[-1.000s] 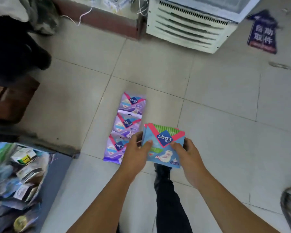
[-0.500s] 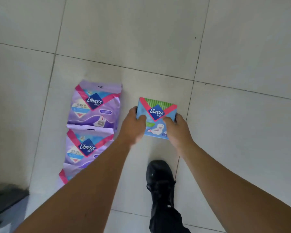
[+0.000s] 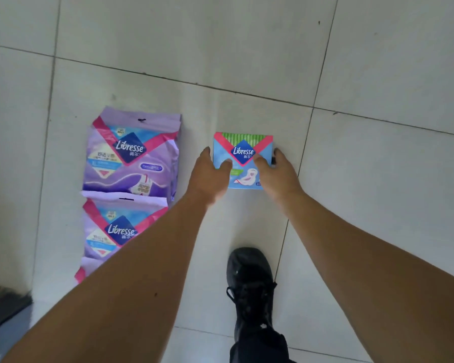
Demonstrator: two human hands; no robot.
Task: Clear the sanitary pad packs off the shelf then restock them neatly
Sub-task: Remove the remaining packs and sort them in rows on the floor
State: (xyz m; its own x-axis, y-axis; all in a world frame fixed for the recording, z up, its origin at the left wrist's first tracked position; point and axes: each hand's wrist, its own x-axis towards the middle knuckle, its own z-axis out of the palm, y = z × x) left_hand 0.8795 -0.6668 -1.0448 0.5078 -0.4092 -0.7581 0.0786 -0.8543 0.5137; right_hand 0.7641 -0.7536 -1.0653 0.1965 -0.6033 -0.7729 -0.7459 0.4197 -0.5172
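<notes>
A small blue Libresse pad pack with a green striped top sits low over the pale tiled floor, held from both sides. My left hand grips its left edge with the thumb on its face. My right hand grips its right edge the same way. To the left, a purple Libresse pack lies flat on the floor. A second purple pack lies just below it, and a third peeks out at the bottom under my left forearm. I cannot tell whether the blue pack touches the floor.
My black shoe stands on the tiles just below the blue pack. A dark grey shelf base edge shows at the lower left corner. Bare floor tiles spread to the right and beyond the packs.
The view has tilted from the shop floor and freezer down onto the tiles. Both hands have lowered the blue pack toward the floor, right of the purple packs.
</notes>
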